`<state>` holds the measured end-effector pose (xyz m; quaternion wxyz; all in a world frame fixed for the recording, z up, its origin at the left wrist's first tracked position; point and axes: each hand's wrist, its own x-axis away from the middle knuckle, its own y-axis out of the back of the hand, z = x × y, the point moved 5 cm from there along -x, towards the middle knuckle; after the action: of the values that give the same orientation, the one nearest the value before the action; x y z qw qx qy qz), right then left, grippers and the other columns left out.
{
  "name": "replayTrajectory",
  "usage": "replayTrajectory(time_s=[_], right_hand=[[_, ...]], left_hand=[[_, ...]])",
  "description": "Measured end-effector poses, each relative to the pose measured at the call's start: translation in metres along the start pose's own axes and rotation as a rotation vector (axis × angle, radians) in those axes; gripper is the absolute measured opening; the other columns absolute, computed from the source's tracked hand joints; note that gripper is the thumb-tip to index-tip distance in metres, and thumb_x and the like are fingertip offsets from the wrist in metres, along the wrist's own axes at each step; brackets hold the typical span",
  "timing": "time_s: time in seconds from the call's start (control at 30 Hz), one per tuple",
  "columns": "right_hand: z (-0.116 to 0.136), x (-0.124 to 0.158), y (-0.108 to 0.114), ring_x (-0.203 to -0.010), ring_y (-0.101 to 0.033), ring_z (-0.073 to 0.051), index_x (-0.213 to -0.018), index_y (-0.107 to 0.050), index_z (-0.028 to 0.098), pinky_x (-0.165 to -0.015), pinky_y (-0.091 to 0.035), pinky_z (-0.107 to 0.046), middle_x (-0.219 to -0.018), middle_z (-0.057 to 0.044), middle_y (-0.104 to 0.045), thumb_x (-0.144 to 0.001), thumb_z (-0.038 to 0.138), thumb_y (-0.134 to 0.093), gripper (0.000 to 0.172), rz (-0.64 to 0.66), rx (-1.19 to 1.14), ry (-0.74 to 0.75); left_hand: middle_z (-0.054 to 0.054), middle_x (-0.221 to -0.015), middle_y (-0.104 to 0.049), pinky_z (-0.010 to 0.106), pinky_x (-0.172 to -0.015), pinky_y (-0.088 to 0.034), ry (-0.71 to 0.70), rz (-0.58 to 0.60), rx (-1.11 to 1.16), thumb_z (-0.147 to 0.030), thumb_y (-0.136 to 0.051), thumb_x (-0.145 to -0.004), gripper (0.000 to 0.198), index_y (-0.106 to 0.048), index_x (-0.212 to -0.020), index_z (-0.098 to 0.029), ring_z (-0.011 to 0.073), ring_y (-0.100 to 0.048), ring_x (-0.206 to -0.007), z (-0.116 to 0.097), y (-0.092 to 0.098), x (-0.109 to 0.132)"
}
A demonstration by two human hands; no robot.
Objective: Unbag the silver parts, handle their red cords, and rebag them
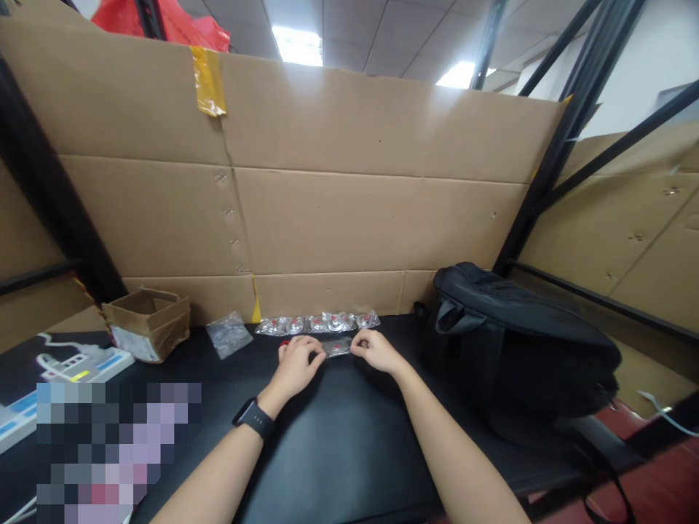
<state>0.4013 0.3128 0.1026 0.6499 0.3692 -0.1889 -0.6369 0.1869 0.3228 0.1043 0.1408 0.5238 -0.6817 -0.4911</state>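
A small clear plastic bag (337,348) with a red mark on it lies between my two hands, just above the black table top. My left hand (298,364) pinches the bag's left end between thumb and fingers. At the opposite end, my right hand (376,351) grips it with thumb and forefinger. Something small and red (285,343) shows beside my left fingers; its kind is hidden. Right behind my hands, several clear packets (317,324) with round contents and red marks lie in a row along the cardboard wall.
An open cardboard box (147,320) stands at the left, with a crumpled clear plastic bag (229,335) beside it. Nearer on that side lie white power strips (92,367). A large black bag (518,349) takes up the right side. The cardboard wall (349,218) closes off the back.
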Motion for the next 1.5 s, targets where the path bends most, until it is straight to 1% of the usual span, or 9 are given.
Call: replayTrajectory(time_s=[0.2,0.37,0.47,0.6,0.77,0.93,1.07,1.2,1.5], right_hand=[[-0.002,-0.001,-0.011,-0.095,-0.061,-0.022,-0.071,-0.072,0.019,-0.090,-0.043,-0.033,-0.094,-0.006,-0.069,-0.082,0.019,-0.060,0.017,-0.063,0.075,-0.089],[-0.002,0.000,-0.023,-0.099,-0.054,-0.025,-0.071,-0.068,0.019,-0.090,-0.041,-0.038,-0.096,-0.007,-0.063,-0.082,0.022,-0.063,0.012,-0.145,0.231,-0.127],[0.003,0.001,-0.025,-0.102,-0.052,-0.025,-0.086,-0.067,0.020,-0.091,-0.041,-0.037,-0.101,-0.006,-0.061,-0.080,0.019,-0.067,0.007,-0.177,0.258,-0.024],[0.021,0.005,-0.024,-0.113,-0.048,-0.025,-0.117,-0.061,0.025,-0.095,-0.040,-0.037,-0.122,-0.006,-0.056,-0.076,0.011,-0.071,0.045,-0.150,0.249,0.186],[0.041,0.011,-0.025,-0.122,-0.046,-0.025,-0.118,-0.066,0.028,-0.099,-0.037,-0.040,-0.133,-0.005,-0.056,-0.081,0.009,-0.062,0.042,-0.057,0.280,0.308],[0.047,0.012,-0.032,-0.124,-0.046,-0.028,-0.127,-0.064,0.031,-0.101,-0.034,-0.043,-0.136,-0.005,-0.060,-0.077,0.011,-0.065,0.054,0.046,0.295,0.307],[0.048,0.010,-0.035,-0.118,-0.052,-0.025,-0.124,-0.066,0.032,-0.095,-0.035,-0.039,-0.128,-0.005,-0.067,-0.084,0.007,-0.058,0.048,0.032,0.286,0.294],[0.046,0.008,-0.034,-0.110,-0.056,-0.023,-0.121,-0.067,0.030,-0.092,-0.033,-0.037,-0.117,-0.005,-0.072,-0.091,0.011,-0.055,0.038,0.010,0.276,0.261],[0.036,0.007,-0.020,-0.106,-0.064,-0.021,-0.112,-0.067,0.028,-0.100,-0.035,-0.040,-0.103,-0.001,-0.075,-0.094,0.029,-0.059,0.020,-0.045,0.058,0.167]], left_hand=[[0.001,-0.125,-0.065,0.051,-0.100,-0.034,0.159,0.017,0.071,-0.039,-0.051,-0.092,0.034,-0.075,-0.071,-0.027,0.0289,-0.047,-0.123,0.004,-0.009,-0.001],[0.004,-0.117,-0.067,0.049,-0.096,-0.035,0.196,-0.051,-0.026,-0.037,-0.052,-0.092,0.037,-0.074,-0.066,-0.024,0.0294,-0.047,-0.119,0.004,-0.013,0.001],[0.006,-0.109,-0.067,0.046,-0.092,-0.037,0.161,-0.111,-0.105,-0.039,-0.050,-0.094,0.037,-0.072,-0.070,-0.022,0.0286,-0.048,-0.112,0.000,-0.008,0.003],[0.009,-0.105,-0.066,0.043,-0.087,-0.038,0.132,-0.149,-0.200,-0.040,-0.049,-0.095,0.037,-0.069,-0.071,-0.020,0.0288,-0.049,-0.106,-0.006,-0.002,0.005],[0.011,-0.107,-0.064,0.043,-0.085,-0.039,0.126,-0.155,-0.266,-0.036,-0.048,-0.095,0.035,-0.070,-0.074,-0.019,0.0301,-0.048,-0.107,-0.006,0.000,0.006],[0.012,-0.111,-0.063,0.044,-0.087,-0.039,0.122,-0.139,-0.317,-0.034,-0.046,-0.095,0.034,-0.071,-0.077,-0.019,0.0315,-0.047,-0.109,-0.009,0.000,0.007],[0.012,-0.122,-0.062,0.045,-0.092,-0.037,0.127,-0.122,-0.319,-0.025,-0.047,-0.092,0.025,-0.071,-0.099,-0.022,0.0314,-0.045,-0.116,-0.011,0.004,0.008],[0.005,-0.134,-0.062,0.045,-0.098,-0.032,-0.031,-0.036,-0.240,-0.009,-0.044,-0.088,0.044,-0.067,-0.118,-0.031,0.0285,-0.040,-0.128,-0.016,0.004,0.008],[0.003,-0.106,-0.073,0.045,-0.097,-0.029,-0.046,-0.086,-0.092,-0.031,-0.050,-0.096,0.022,-0.071,-0.101,-0.030,0.0258,-0.053,-0.113,-0.013,0.004,0.006]])
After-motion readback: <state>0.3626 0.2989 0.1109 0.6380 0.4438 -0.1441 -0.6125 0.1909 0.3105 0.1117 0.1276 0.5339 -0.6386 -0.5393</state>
